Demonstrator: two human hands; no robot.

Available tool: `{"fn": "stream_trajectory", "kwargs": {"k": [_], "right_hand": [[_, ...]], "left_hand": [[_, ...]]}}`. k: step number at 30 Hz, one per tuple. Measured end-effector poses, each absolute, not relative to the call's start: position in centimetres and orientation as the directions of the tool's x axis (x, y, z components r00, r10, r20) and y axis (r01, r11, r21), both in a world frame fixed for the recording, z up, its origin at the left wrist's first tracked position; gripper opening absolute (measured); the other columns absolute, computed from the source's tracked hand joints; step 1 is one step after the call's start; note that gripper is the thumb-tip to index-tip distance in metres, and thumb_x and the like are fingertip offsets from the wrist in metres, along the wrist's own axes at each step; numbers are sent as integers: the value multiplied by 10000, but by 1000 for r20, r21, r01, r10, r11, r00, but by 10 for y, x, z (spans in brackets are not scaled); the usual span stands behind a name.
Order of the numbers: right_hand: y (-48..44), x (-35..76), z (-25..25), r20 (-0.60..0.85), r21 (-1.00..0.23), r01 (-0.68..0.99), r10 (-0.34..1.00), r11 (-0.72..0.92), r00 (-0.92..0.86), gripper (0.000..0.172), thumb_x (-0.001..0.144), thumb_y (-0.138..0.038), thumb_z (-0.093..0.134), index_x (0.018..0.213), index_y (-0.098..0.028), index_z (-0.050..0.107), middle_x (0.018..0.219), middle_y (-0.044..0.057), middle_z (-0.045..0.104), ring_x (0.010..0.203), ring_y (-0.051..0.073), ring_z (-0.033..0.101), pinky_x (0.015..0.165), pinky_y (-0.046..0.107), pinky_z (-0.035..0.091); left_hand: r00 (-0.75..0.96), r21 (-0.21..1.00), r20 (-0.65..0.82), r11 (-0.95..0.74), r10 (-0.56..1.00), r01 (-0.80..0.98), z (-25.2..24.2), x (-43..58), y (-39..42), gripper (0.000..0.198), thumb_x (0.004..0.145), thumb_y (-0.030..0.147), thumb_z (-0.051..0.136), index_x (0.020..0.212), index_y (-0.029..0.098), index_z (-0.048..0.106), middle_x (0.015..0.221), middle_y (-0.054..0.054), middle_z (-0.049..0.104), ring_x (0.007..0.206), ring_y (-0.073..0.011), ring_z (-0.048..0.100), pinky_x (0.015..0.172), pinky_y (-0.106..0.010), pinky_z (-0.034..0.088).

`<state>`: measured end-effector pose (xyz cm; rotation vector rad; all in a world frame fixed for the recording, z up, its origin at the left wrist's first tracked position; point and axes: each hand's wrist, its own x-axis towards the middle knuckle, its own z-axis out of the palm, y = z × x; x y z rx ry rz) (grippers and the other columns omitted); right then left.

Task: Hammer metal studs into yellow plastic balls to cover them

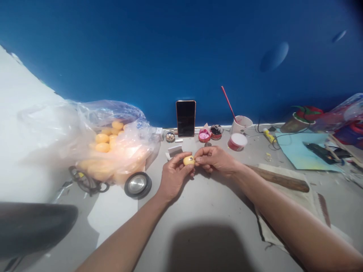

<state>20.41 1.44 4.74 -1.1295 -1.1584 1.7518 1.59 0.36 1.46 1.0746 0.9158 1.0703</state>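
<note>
Between the thumb and fingers of my left hand (pixel 174 175) is a small yellow egg-shaped piece (pixel 187 161), with a dark mark on its right part. My right hand (pixel 215 160) is closed in a pinch against the piece's right side. Whatever those fingertips hold, if anything, is too small to make out. Just behind the hands lies a small grey and white folded card or box (pixel 175 151). Farther back are a red tub with pink bits (pixel 204 135) and another tub with black bits (pixel 216 131).
A clear plastic bag (pixel 119 139) of similar yellow pieces fills the left, beside a round black-rimmed metal object (pixel 137 184). A phone (pixel 186 118) stands against the blue wall. To the right are a white cup (pixel 241 124), a lidded red tub (pixel 237 142) and a wooden stick (pixel 280 179) on cloth.
</note>
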Motion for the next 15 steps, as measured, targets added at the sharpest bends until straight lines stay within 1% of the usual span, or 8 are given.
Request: {"fn": "stream_trajectory", "kwargs": {"k": [7, 15], "right_hand": [[14, 204, 47, -258, -953, -68, 907, -297, -334, 355, 714, -452, 864, 778, -146, 697, 494, -61, 516, 447, 63, 398, 461, 224, 297], [13, 201, 48, -241, -966, -19, 920, -259, -308, 321, 722, -436, 838, 761, -150, 700, 488, -57, 510, 452, 72, 397, 446, 228, 312]], "left_hand": [[243, 966, -81, 136, 967, -220, 14, 15, 4, 500, 724, 307, 846, 1165, 125, 693, 757, -33, 724, 613, -143, 656, 635, -311, 585], [213, 961, -86, 138, 973, -241, 15, 16, 4, 474, 687, 285, 874, 1117, 133, 747, 839, -44, 718, 613, -150, 684, 636, -328, 608]]}}
